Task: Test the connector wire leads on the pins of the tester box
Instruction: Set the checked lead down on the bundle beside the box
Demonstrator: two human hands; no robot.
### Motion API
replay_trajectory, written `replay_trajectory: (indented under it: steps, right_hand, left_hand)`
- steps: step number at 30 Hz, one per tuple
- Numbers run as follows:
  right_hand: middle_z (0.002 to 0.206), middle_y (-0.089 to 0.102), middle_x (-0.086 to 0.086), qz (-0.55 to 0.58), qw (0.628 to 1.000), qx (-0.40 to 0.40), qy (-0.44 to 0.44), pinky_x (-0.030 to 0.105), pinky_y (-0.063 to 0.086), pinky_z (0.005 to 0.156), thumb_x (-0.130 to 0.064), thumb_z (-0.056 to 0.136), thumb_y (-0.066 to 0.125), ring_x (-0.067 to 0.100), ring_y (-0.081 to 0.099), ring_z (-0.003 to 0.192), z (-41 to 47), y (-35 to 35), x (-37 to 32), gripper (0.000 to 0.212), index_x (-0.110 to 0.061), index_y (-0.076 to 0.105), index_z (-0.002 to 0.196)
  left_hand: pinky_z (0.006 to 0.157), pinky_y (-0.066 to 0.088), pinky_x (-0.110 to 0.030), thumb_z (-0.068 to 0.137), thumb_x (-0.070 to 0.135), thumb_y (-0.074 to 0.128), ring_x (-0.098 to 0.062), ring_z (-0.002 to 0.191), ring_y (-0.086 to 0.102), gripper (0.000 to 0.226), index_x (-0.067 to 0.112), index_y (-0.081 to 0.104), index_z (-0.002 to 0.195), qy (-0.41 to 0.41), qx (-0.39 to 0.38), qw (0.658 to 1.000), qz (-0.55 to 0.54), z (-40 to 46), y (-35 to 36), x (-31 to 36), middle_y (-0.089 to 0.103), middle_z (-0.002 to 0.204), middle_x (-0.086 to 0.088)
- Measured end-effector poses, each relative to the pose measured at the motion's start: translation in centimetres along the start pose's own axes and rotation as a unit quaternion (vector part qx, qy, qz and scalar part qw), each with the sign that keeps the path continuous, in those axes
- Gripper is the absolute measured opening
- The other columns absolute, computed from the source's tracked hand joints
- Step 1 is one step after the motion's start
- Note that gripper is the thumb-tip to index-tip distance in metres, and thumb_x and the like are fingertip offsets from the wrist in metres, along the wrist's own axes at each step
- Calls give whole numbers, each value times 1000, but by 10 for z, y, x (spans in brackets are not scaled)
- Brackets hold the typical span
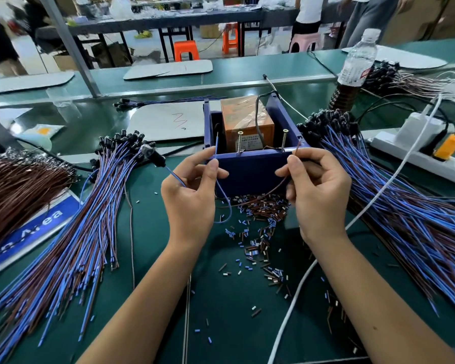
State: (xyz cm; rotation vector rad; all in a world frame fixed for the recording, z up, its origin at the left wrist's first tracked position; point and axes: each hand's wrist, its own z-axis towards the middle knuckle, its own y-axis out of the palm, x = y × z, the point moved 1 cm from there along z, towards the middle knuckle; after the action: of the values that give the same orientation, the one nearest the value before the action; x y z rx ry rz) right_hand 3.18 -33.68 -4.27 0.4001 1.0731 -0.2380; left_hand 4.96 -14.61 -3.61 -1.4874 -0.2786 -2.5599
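1. Green matting covers the table (234,324), with a busy workshop of benches and orange stools behind it.
2. A blue tester box (250,169) stands at the middle, open at the top, holding an orange block and two upright screw-like pins: the left pin (240,141) and the right pin (284,139).
3. The left hand (192,190) pinches a blue lead (216,145) between thumb and forefinger; its bare tip points up beside the box's left wall, apart from the left pin.
4. The right hand (315,185) pinches a brown lead (297,149) the same way, its tip near the box's right corner, just beside the right pin but not clearly touching.
5. Both leads run down and back to a black connector (153,155) lying left of the box.
6. Bundles of blue and brown wires (84,232) lie on either side, and cut insulation bits (258,227) litter the mat in front.
7. Risks, as I judge them:
   - A thin lead could bend or slip off the narrow pin and give a false reading.
   - Crossing the two bare tips could short the test.
   - The slack loop under the left hand might snag on the box edge.
   - A tested piece could be dropped into the wrong bundle.
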Motion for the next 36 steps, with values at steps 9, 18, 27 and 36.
replay_trajectory:
  steps: [9, 18, 27, 36]
  right_hand:
    - [82, 76, -4, -189, 969, 81, -138, 18, 55, 69, -15, 101, 67, 6, 74, 74, -3, 0, -2, 16, -10, 78, 111]
    - [86, 78, -5, -209, 963, 68, -156, 18, 54, 67, -21, 103, 64, 1, 71, 72, -3, 2, -2, 24, -11, 78, 120]
    - [85, 77, -5, -214, 963, 60, -153, 19, 54, 66, -21, 104, 63, 4, 72, 72, -3, 2, -3, 24, -11, 78, 120]
    - [87, 77, -1, -217, 963, 57, -151, 23, 58, 69, -19, 104, 64, 5, 73, 76, -5, 1, -5, 24, -9, 76, 122]
  left_hand:
    - [59, 43, -10, 100, 6, 65, 3, 53, 57, 21, 13, 75, 116, -9, -19, 1000, -7, -2, 7, -1, 75, 73, -2]
    - [67, 47, -13, 99, 1, 63, -4, 65, 65, 27, 10, 74, 122, -7, -58, 998, 8, -5, 11, 2, 74, 70, 2]
    - [75, 53, -20, 99, -1, 62, -10, 69, 69, 28, 13, 75, 119, -13, -70, 997, 2, -5, 10, 6, 74, 70, -1]
    - [75, 57, -23, 98, -3, 61, -13, 68, 69, 29, 13, 76, 117, -19, -64, 998, -2, -6, 9, 8, 73, 71, -6]
